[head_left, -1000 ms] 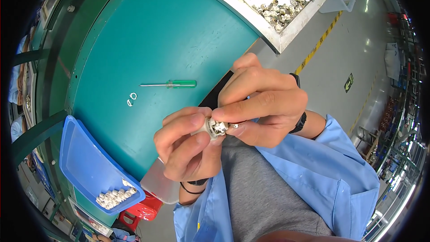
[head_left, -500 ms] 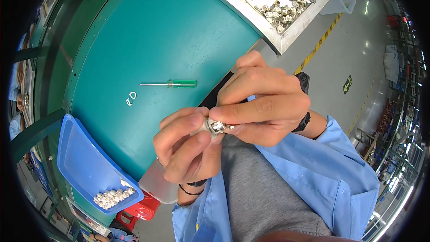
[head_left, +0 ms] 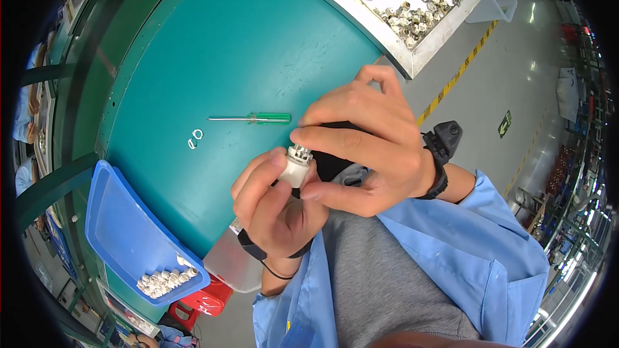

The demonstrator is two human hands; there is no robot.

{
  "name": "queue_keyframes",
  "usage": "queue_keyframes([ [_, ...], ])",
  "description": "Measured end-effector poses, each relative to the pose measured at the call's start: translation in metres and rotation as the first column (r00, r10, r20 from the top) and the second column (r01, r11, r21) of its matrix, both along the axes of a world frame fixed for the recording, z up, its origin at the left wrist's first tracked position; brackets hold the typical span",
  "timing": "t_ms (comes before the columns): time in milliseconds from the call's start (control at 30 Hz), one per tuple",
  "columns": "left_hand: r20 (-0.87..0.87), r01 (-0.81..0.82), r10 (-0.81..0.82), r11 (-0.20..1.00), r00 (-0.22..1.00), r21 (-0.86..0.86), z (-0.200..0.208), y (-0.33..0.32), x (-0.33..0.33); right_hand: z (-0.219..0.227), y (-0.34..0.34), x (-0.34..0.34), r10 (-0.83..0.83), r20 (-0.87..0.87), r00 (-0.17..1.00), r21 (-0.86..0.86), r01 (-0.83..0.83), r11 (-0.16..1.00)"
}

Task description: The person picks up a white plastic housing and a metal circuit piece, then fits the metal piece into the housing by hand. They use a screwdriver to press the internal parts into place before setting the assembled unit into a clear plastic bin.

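Observation:
In front of my chest, a small white cylindrical part [head_left: 296, 171] with a slotted, metal-fitted top stands nearly upright. My left hand [head_left: 274, 203] is closed around its sides, thumb and fingers pinching it. At its top rests the index fingertip of my right hand [head_left: 377, 154], while that hand's thumb lies by the lower end; the part sits between the two. Beyond my hands on the green table [head_left: 258, 45] lies a screwdriver [head_left: 269, 118] with a green handle. Two small white rings [head_left: 195, 138] lie left of its tip.
A blue tray [head_left: 122, 219] at the left holds several white cylindrical pieces [head_left: 166, 281]. At the far right, a metal-edged white tray [head_left: 387, 40] carries many small metal-and-white parts [head_left: 412, 22]. Below the blue tray is a red container [head_left: 207, 299]; a clear box [head_left: 235, 261] sits beside it.
My right hand has opened out, its index finger shifting onto the part's top and its thumb below. The part has turned more upright in my left hand.

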State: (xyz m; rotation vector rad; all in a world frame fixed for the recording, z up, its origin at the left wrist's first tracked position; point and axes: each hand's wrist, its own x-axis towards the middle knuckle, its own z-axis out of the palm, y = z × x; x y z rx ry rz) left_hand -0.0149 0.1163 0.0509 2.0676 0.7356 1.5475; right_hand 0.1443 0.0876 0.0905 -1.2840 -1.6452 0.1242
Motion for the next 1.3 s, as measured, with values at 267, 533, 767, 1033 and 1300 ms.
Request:
queue_keyframes([
  [267,0.094,0.053,-0.044,0.994,0.995,-0.091,-0.007,-0.012,-0.001,0.006,-0.001,-0.003,-0.047,0.119,0.992,0.021,0.045,0.999],
  [533,0.461,0.483,-0.161,0.42,0.873,-0.768,0.03,-0.034,-0.019,-0.006,-0.003,-0.002,0.037,0.181,0.983,0.197,-0.073,0.978],
  [767,0.058,0.175,-0.193,0.677,0.98,-0.715,0.018,-0.054,-0.02,-0.02,-0.013,-0.012,-0.019,0.159,0.987,0.278,-0.027,0.96],
  [1033,0.019,0.027,-0.02,0.839,1.0,-0.544,-0.005,-0.081,-0.004,-0.037,-0.034,-0.022,-0.071,0.088,0.994,0.344,0.036,0.938],
  [1300,0.024,0.057,-0.06,0.66,0.998,-0.749,-0.022,-0.093,-0.005,-0.068,-0.049,-0.016,0.056,0.099,0.993,0.184,-0.074,0.98],
])
